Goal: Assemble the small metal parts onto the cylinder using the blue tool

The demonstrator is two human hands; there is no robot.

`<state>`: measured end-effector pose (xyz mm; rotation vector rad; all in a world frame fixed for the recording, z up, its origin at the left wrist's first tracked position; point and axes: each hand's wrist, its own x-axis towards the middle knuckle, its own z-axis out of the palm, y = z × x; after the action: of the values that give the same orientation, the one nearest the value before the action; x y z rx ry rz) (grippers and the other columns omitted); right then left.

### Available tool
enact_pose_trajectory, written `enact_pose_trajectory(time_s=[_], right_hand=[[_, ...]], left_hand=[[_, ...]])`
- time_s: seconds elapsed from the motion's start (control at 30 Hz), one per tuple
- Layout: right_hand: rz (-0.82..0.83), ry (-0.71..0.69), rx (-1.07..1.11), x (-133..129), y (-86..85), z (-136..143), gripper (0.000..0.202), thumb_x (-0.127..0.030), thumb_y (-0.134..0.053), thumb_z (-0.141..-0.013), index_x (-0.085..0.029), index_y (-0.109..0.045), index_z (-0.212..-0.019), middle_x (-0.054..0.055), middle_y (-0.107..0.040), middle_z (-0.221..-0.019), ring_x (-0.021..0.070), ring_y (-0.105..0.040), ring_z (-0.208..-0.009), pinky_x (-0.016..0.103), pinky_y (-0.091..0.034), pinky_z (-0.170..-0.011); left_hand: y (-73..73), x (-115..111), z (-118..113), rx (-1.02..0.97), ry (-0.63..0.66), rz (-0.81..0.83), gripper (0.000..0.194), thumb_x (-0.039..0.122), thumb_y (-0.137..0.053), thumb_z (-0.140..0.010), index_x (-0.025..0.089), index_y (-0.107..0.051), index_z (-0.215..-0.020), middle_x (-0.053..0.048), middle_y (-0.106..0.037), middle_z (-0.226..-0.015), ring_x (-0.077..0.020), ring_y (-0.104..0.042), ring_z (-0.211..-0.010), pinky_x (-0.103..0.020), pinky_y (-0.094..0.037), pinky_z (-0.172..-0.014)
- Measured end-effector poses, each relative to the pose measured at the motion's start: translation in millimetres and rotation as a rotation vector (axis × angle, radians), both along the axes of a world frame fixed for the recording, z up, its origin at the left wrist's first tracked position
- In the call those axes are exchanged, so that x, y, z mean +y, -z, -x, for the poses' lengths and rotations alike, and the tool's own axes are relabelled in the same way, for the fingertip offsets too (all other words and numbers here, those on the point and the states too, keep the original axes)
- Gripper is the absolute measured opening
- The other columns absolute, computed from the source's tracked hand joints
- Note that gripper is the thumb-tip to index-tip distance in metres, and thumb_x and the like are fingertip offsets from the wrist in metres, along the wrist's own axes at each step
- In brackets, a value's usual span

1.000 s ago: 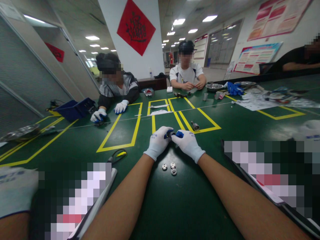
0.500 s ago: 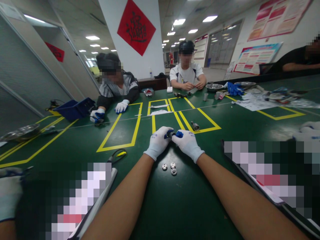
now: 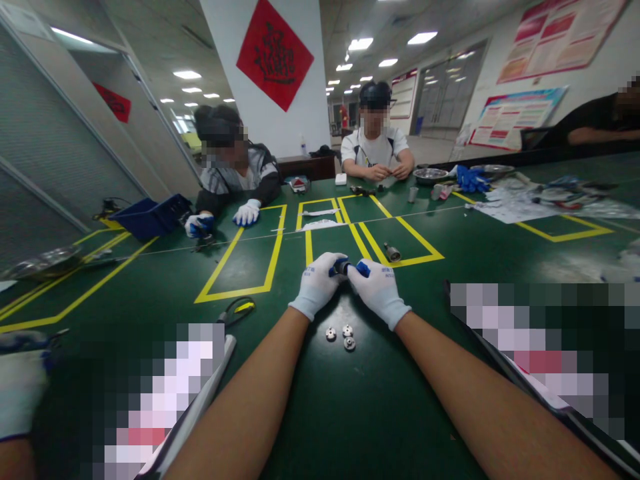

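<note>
Three small metal discs [image 3: 349, 343] are set close together on the green table [image 3: 320, 427] at twelve o'clock, just short of the hands, where they could be knocked and scattered by a dropped wrist or a falling part. Just past them, also at twelve o'clock, a dark cylindrical part [image 3: 342, 266] is held off to neither side but directly between the left hand [image 3: 319, 281] and the right hand [image 3: 377, 288]; it is pinched by the gloved fingertips of both. Because so little of it is left uncovered, a slip could be caused by coated fabric sliding on a smooth surface, or a crooked fit by poor sight of its ends. Blue lettering is printed on the backs of both gloves, but it cannot be read surely. Toward one o'clock, a metal fitting [image 3: 393, 253] is laid inside yellow tape [image 3: 420, 262], where it might be sent rolling by a nudge. At twelve o'clock, faint marks are borne by a paper strip [image 3: 321, 225], too small to be made out. Farther on, black brushed characters are carried by a red diamond sheet [image 3: 275, 55]; at one o'clock, a wall poster [image 3: 517, 119] is filled with illegible print.
</note>
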<state>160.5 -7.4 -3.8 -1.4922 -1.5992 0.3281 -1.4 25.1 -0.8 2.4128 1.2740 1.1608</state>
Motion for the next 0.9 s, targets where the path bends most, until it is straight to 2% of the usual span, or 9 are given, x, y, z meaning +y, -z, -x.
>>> enact_pose_trajectory(time_s=[0.53, 0.9], right_hand=[[0.044, -0.037, -0.035, 2.2, 0.4, -1.7, 0.041, -0.046, -0.055, -0.089, -0.024, -0.044, -0.057, -0.004, -0.051, -0.056, 0.0139, -0.046, -0.058, 0.028, -0.029, -0.058], [0.04, -0.048, -0.017, 3.6, 2.8, -2.0, 0.039, -0.047, -0.062, -0.084, -0.024, -0.047, -0.057, -0.004, -0.053, -0.055, 0.0139, -0.048, -0.057, 0.028, -0.03, -0.058]], left_hand=[[0.4, -1.6, -0.9, 0.041, 0.012, -0.005, 0.035, 0.013, -0.071, -0.08, 0.021, -0.068, -0.114, -0.006, -0.073, -0.115, -0.0225, -0.068, -0.107, -0.04, -0.056, -0.098], [3.5, 0.6, -0.2, 0.043, 0.008, -0.01, 0.038, 0.008, -0.068, -0.079, 0.022, -0.069, -0.114, -0.006, -0.073, -0.115, -0.0219, -0.068, -0.108, -0.039, -0.056, -0.1]])
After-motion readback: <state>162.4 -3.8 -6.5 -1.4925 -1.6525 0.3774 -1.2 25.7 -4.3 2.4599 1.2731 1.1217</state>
